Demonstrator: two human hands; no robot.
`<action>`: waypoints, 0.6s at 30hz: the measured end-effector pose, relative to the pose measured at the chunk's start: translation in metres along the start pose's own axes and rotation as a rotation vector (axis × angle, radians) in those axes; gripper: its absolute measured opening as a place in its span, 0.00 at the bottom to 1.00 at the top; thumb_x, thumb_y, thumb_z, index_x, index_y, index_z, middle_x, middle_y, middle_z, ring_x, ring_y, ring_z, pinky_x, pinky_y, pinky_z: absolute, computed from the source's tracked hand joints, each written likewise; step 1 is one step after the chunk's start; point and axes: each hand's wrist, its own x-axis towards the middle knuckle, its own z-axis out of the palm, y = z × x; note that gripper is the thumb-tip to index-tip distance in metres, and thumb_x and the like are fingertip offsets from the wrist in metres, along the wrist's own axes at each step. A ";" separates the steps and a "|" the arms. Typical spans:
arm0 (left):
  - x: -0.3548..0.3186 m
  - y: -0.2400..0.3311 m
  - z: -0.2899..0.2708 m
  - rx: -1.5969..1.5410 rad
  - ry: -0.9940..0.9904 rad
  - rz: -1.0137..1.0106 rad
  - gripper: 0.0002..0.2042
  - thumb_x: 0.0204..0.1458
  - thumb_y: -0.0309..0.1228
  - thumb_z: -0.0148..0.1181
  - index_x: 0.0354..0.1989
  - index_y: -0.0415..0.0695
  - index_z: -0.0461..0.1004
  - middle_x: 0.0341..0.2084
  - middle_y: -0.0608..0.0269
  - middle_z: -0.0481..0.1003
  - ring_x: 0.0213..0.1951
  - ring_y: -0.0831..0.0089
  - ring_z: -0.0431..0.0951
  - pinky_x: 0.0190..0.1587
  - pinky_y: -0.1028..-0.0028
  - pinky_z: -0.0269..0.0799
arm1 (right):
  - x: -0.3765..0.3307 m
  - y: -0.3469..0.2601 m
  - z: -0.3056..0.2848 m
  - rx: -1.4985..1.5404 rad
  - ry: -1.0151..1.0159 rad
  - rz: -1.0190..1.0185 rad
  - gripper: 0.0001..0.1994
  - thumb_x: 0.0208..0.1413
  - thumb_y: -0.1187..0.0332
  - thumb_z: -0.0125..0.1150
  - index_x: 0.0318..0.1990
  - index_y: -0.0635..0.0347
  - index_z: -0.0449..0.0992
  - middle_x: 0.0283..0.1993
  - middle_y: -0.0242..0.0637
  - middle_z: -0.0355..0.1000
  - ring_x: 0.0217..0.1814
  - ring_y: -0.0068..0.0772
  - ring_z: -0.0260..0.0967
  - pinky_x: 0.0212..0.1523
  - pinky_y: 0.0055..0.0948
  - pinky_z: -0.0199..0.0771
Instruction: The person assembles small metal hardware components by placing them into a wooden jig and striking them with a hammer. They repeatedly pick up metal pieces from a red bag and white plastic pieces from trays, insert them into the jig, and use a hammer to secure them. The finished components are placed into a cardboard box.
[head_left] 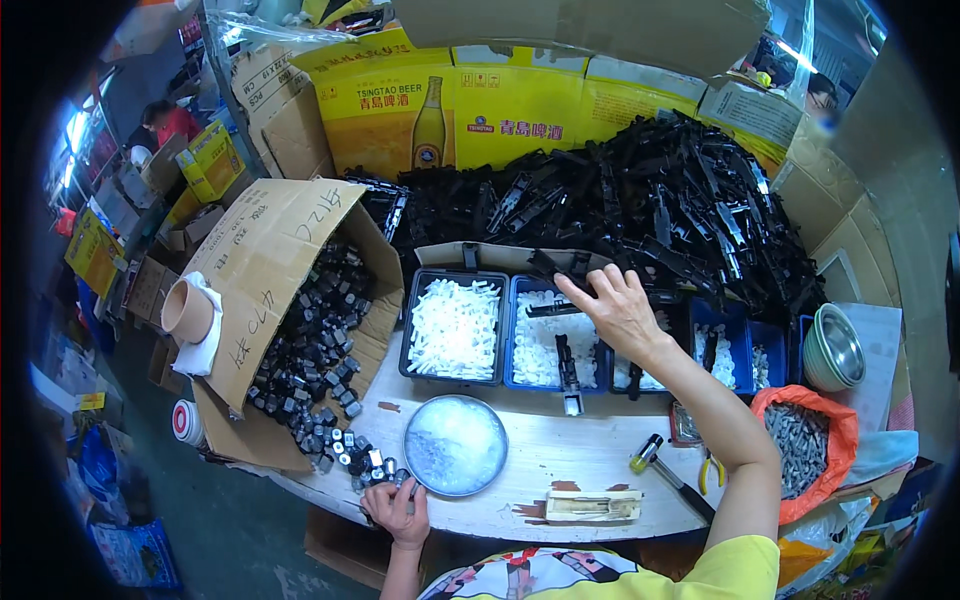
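Observation:
My right hand [622, 312] reaches over the bins with its fingers apart. A black plastic part [553, 309] lies just below its fingertips, across a blue bin [510, 345] of white pieces. Another black part [568, 365] with a pale tip leans over that bin's front edge. Down at the table's front, my left hand [398, 514] has its fingers curled together; whatever is in them is hidden. It rests beside loose dark metal blocks [352, 458] and a round metal dish [455, 490] with a whitish surface.
A tipped carton [290, 215] spills metal blocks at left. Behind the bins rises a heap of black parts [660, 200]. A hammer [675, 480], yellow-handled pliers [711, 473], a cream fixture [594, 507], an orange bag [822, 490] of grey pieces and stacked bowls [834, 350] stand around.

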 end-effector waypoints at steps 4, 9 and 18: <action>-0.002 -0.002 0.001 0.019 0.004 0.002 0.09 0.34 0.30 0.63 0.28 0.50 0.76 0.23 0.66 0.62 0.31 0.67 0.64 0.37 0.66 0.54 | 0.011 -0.014 0.009 0.038 0.000 0.011 0.28 0.44 0.76 0.51 0.57 0.48 0.63 0.34 0.37 0.61 0.40 0.35 0.58 0.37 0.31 0.56; 0.000 0.000 0.000 -0.007 0.006 0.022 0.10 0.34 0.27 0.63 0.29 0.46 0.76 0.23 0.65 0.61 0.30 0.66 0.63 0.37 0.65 0.55 | 0.016 -0.015 0.029 0.137 -0.166 0.068 0.27 0.41 0.76 0.53 0.55 0.56 0.65 0.38 0.43 0.63 0.44 0.41 0.57 0.42 0.34 0.56; -0.005 -0.006 0.004 0.002 0.019 0.015 0.11 0.34 0.30 0.65 0.29 0.50 0.76 0.23 0.66 0.62 0.31 0.66 0.63 0.38 0.65 0.55 | 0.008 -0.003 -0.001 0.668 0.001 0.172 0.16 0.39 0.75 0.58 0.41 0.59 0.74 0.40 0.38 0.67 0.46 0.41 0.60 0.47 0.38 0.57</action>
